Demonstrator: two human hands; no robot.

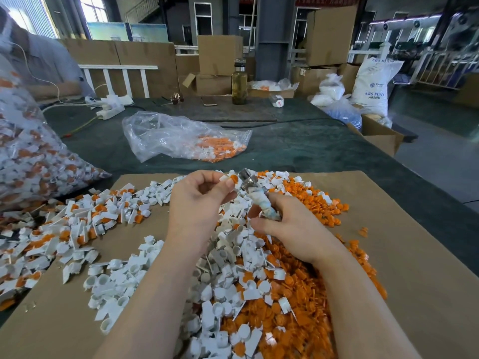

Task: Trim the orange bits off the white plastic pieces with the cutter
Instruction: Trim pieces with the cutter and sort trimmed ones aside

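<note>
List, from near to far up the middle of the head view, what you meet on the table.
Mixed heap of white and orange pieces → left hand pinching a white piece beside the cutter gripped by the right hand → clear plastic bag → phone → glass bottle.

The cutter (255,196) is blurred, and its handle disappears inside the right hand (290,226), so the blades cannot be made out. The white plastic piece (229,179) pinched by the left hand (198,203) is mostly covered by the fingertips. At the left of the frame a large bag of pieces (28,156) is cut off by the edge. In the upper left a seated person (39,60) is cropped and blurred. The print on the white sack (373,81) at the upper right is only partly legible.
</note>
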